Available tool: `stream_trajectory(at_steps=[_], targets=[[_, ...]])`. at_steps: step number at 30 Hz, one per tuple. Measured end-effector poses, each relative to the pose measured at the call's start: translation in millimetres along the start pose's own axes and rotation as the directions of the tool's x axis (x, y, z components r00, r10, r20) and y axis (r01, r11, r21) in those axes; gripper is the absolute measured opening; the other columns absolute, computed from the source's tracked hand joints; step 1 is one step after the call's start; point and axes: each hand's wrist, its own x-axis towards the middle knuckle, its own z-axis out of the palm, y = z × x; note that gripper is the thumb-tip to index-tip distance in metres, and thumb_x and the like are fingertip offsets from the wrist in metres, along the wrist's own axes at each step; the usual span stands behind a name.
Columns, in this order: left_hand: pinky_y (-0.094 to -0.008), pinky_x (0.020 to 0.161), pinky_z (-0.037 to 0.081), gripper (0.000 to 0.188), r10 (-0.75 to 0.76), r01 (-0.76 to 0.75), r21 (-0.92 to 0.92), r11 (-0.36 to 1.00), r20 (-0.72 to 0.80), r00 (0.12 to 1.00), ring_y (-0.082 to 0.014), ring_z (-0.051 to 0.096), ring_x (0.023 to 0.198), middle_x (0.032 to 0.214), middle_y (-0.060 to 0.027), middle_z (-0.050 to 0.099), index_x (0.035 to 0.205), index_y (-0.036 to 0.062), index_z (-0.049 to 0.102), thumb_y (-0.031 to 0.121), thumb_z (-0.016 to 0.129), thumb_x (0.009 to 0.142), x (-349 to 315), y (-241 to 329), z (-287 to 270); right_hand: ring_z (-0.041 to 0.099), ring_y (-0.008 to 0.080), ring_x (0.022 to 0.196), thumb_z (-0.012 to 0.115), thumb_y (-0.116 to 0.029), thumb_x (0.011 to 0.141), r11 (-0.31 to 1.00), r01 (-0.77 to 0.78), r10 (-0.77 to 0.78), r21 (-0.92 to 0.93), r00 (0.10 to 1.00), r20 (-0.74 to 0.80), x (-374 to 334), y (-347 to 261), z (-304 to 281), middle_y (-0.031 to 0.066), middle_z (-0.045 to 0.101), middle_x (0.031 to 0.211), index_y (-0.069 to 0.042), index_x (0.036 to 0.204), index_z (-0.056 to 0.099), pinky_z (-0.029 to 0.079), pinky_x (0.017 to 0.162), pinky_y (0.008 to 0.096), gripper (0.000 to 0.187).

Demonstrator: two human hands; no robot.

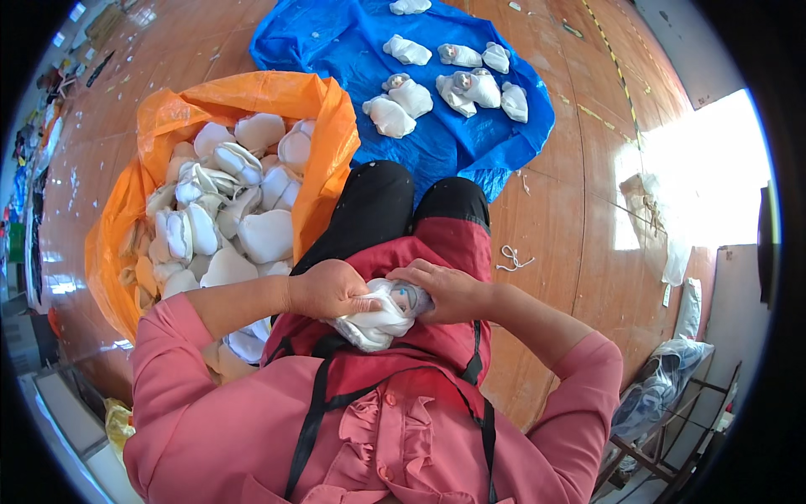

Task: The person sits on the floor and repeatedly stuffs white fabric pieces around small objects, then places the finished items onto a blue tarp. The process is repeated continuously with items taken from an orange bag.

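Over my lap, both hands hold a soft white cloth-like bundle (375,326). My left hand (330,288) is closed, its thumb and fingers pinching the bundle's white folds. My right hand (449,291) wraps round the other end, where a greyish patch with small blue marks shows. What lies inside the bundle is hidden. Just left of my legs, an orange plastic sack (332,118) stands wide at the mouth, filled with white and beige padded cup shapes (265,235). Beyond my knees, several similar white bundles (390,116) lie on a blue plastic sheet (311,38).
A loose white cord (514,259) lies on the brown floor (579,218) to my right. Farther right are a clear plastic bag (659,386) and a metal frame (651,458). A yellow-and-black line (615,63) runs along the floor. Assorted items line the far left.
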Motion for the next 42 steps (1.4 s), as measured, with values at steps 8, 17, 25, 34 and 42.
stream_trajectory(at_steps=[8, 17, 25, 34, 42], targets=[[-0.0445, 0.059, 0.045, 0.047, -0.082, 0.082, -0.01, 0.997, 0.007, 0.997, -0.0369, 0.061, 0.064, 0.067, -0.0181, 0.062, 0.071, 0.0054, 0.068, 0.043, 0.056, 0.097, 7.8, 7.4, 0.9, 0.055, 0.0358, 0.115, 0.063, -0.036, 0.094, 0.979, 0.148, -0.182, -0.14, 0.946, -0.268, -4.7, -2.6, -0.6, 0.0164, 0.06, 0.116, -0.004, 0.121, 0.062, 0.046, 0.098, 0.0438, 0.042], [-0.0383, 0.063, 0.049, 0.038, -0.215, 0.199, -0.125, 0.972, -0.134, 0.967, -0.034, 0.065, 0.067, 0.074, -0.0212, 0.065, 0.079, -0.0001, 0.069, 0.032, 0.059, 0.097, -1.8, 11.7, 10.6, 0.064, 0.0272, 0.096, 0.057, -0.014, 0.085, 0.837, 0.023, -0.193, -0.547, 0.947, -0.256, 28.5, -20.0, 27.9, 0.0114, 0.062, 0.096, -0.003, 0.106, 0.063, 0.053, 0.08, 0.0387, 0.024], [-0.0336, 0.059, 0.046, 0.04, -0.156, 0.099, -0.332, 0.938, -0.15, 0.976, -0.0214, 0.057, 0.057, 0.064, -0.0145, 0.062, 0.075, -0.0003, 0.068, 0.032, 0.062, 0.098, -13.5, 5.6, 18.2, 0.068, 0.0322, 0.083, 0.055, -0.015, 0.088, 0.856, 0.102, -0.244, -0.507, 0.944, -0.221, 33.5, -8.1, 32.1, 0.0145, 0.066, 0.093, -0.001, 0.097, 0.063, 0.055, 0.069, 0.0414, 0.018], [-0.0317, 0.053, 0.042, 0.041, -0.003, 0.015, -0.283, 0.959, 0.041, 0.999, -0.012, 0.05, 0.054, 0.059, -0.0094, 0.058, 0.07, -0.0016, 0.063, 0.028, 0.064, 0.098, -19.0, -0.7, 10.0, 0.066, 0.0344, 0.078, 0.05, -0.019, 0.092, 0.968, 0.043, -0.144, -0.247, 0.902, -0.407, 17.0, -17.5, 48.2, 0.016, 0.067, 0.086, -0.003, 0.089, 0.061, 0.053, 0.067, 0.0452, 0.019], [-0.0259, 0.051, 0.037, 0.039, -0.112, 0.146, -0.601, 0.786, 0.094, 0.989, -0.0038, 0.044, 0.055, 0.059, 0.0029, 0.053, 0.068, 0.0006, 0.065, 0.028, 0.066, 0.097, -26.6, -13.1, 23.4, 0.065, 0.0359, 0.073, 0.05, -0.019, 0.093, 0.995, 0.078, -0.101, -0.065, 0.831, -0.547, 15.6, -9.9, 62.7, 0.0165, 0.065, 0.078, -0.004, 0.086, 0.059, 0.052, 0.065, 0.046, 0.019]])
